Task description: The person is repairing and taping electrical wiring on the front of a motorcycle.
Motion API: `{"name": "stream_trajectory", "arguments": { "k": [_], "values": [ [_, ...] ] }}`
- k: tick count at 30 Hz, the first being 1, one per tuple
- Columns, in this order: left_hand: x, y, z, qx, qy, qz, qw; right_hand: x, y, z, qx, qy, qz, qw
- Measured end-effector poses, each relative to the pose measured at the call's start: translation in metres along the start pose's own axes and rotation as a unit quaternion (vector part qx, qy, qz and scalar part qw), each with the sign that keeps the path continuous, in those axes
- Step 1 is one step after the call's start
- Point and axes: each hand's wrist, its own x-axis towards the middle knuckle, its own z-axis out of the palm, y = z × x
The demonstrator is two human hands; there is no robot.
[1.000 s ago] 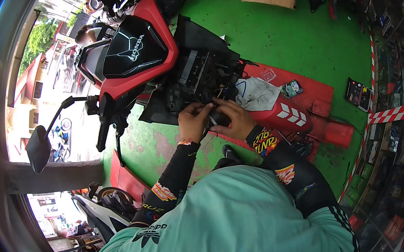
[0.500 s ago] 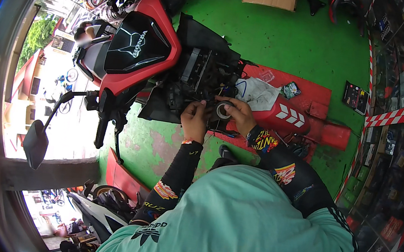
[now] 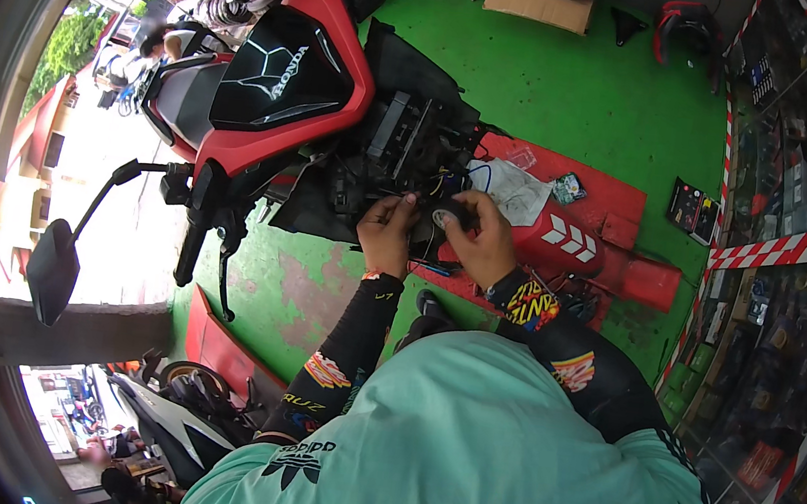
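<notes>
A roll of black tape [image 3: 445, 219] is in my right hand [image 3: 483, 246], gripped between thumb and fingers. Close beside it on the left, my left hand [image 3: 385, 238] is closed in a pinch; whatever lies between its fingertips is too small and dark to make out. Both hands are low over the opened front of a red and black scooter [image 3: 288, 87]. Just beyond the fingers, dark exposed parts and wiring [image 3: 446, 172] show, including a thin blue wire.
A red body panel with white chevrons [image 3: 566, 240] and a white sheet [image 3: 512, 191] lie on the red platform [image 3: 622, 193]. The scooter's mirror [image 3: 54, 270] juts out left. Shelves behind striped tape [image 3: 792, 244] line the right. A cardboard box [image 3: 539, 7] stands at the back; another person [image 3: 179, 41] is outside.
My right hand has turned, so the tape roll faces differently and is more covered by the fingers. My left hand keeps its pinch. The whole view has shifted slightly.
</notes>
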Motion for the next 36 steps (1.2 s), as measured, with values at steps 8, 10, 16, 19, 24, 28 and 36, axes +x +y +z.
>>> {"name": "stream_trajectory", "arguments": {
  "k": [8,10,16,19,24,28,36],
  "values": [
    [-0.001,0.005,0.002,0.013,-0.013,-0.032,0.999,-0.011,-0.052,0.001,-0.236,-0.146,-0.215,0.936],
    [0.001,0.008,0.002,-0.016,-0.022,-0.046,0.999,-0.018,-0.051,0.004,-0.276,-0.177,-0.235,0.915],
    [0.004,0.009,-0.006,-0.011,-0.056,-0.096,0.994,-0.035,-0.062,0.016,-0.136,-0.149,0.069,0.977],
    [0.003,0.012,0.002,-0.024,-0.049,-0.103,0.993,-0.037,-0.065,0.023,-0.083,-0.081,0.152,0.982],
    [0.010,0.003,-0.003,-0.016,-0.078,-0.091,0.993,-0.035,-0.051,0.035,-0.216,0.005,0.029,0.976],
    [0.010,0.003,-0.002,-0.015,-0.091,-0.075,0.993,-0.038,-0.055,0.039,-0.238,0.019,0.038,0.970],
    [0.002,0.005,-0.004,-0.126,-0.131,-0.078,0.980,-0.025,-0.070,0.036,-0.096,0.045,0.170,0.980]
  ]
}}
